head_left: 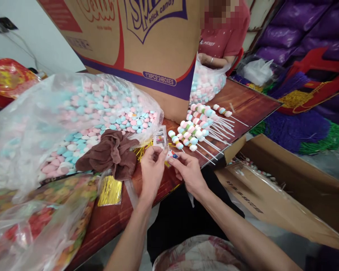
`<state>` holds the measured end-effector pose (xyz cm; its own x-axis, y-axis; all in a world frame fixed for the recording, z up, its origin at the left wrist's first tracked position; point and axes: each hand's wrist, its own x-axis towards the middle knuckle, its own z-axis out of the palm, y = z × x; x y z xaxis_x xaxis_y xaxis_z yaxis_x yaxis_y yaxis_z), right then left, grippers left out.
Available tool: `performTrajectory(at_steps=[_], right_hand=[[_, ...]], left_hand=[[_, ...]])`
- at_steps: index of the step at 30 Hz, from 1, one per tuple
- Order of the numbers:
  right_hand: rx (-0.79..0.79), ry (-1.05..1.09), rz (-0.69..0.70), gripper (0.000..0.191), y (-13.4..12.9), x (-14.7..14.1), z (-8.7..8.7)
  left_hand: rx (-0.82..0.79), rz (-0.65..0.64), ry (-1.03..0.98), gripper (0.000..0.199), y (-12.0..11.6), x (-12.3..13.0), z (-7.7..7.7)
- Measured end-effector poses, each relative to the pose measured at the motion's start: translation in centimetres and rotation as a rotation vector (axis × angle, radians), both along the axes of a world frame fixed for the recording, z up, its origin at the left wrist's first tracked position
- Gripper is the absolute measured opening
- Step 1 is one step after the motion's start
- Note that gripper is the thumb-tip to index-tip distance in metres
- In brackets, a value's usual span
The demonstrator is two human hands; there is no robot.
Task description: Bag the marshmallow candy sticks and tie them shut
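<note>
Across the dark red table, I have a tall printed carton at the back and, to its left, a big clear bag full of loose candies in pink, white and blue. On the right, below the table's edge, an open box shows what look to me like more strung candies. In front of the carton lies a fanned batch of candy sticks, already strung; I'd call the stringing well along, with the loose stock far from used up and the piece of work in hand not finished.

The left hand reaches forward over the near edge, thumb and fingertips pinched narrow on a small clear packet, which sticks up just beyond them, left of the candy sticks. The right hand slants inward, its thumb and forefinger closed on a tiny blue-and-red piece just beside the left fingertips. I can't tell whether that piece belongs to the packet.
</note>
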<state>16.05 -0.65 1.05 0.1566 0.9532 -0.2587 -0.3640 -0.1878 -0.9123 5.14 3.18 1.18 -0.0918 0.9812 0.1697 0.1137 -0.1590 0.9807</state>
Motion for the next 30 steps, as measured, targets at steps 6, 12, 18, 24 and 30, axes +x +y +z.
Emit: performTrajectory(at_steps=[6, 12, 18, 24, 30], right_hand=[[0.038, 0.05, 0.069, 0.027, 0.3, -1.5, 0.0], [0.112, -0.102, 0.207, 0.021, -0.4, -1.3, 1.5], [0.166, -0.252, 0.249, 0.034, -0.5, -0.8, 1.0], [0.05, -0.246, 0.222, 0.049, -1.1, -1.1, -0.5], [0.038, -0.325, 0.311, 0.054, -0.6, 0.1, -1.1]], left_hand=[[-0.461, 0.006, -0.672, 0.038, -4.6, -0.6, -0.1], [-0.735, -0.081, -1.175, 0.033, -4.4, -1.8, -0.6], [-0.586, 0.027, -1.073, 0.027, -3.8, -2.1, -0.6], [-0.357, 0.244, -0.858, 0.029, -4.3, -1.0, -0.8], [-0.353, 0.188, -0.875, 0.026, -4.2, -1.7, -0.7]])
